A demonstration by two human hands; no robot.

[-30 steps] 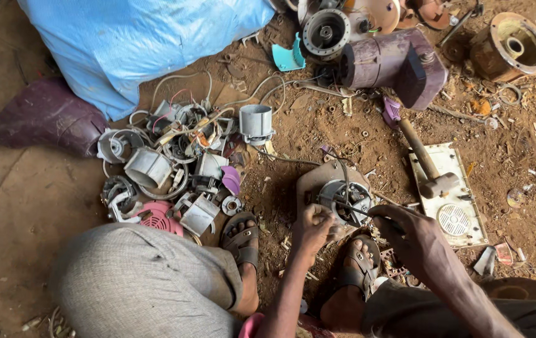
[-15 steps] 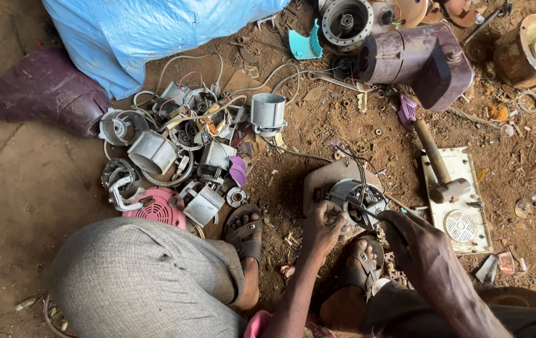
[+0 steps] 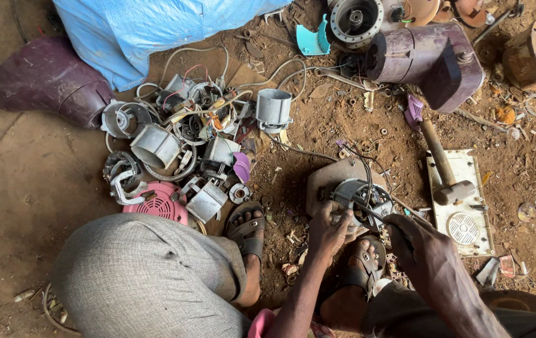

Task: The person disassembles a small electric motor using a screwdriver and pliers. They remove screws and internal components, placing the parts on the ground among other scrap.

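Note:
I squat on bare earth with a small round motor stator [image 3: 360, 201] resting on a brown base plate [image 3: 330, 178] between my sandalled feet. My left hand [image 3: 327, 226] grips the stator's near left rim. My right hand [image 3: 419, 244] is closed around a thin metal tool [image 3: 368, 213] whose tip pokes into the stator's windings. Dark wires run up from the stator toward the back.
A heap of motor housings, coils and wires [image 3: 186, 150] lies at left, with a pink fan cover [image 3: 158, 203]. A hammer [image 3: 446, 169] rests on a white panel [image 3: 465, 206] at right. Behind are a large purple motor body [image 3: 430, 56], a blue sack [image 3: 149, 28], and a maroon casing [image 3: 49, 78].
The view has shifted slightly, so everything sits lower in frame. My left hand has settled onto the stator's rim and my right hand has brought the tool tip into the windings.

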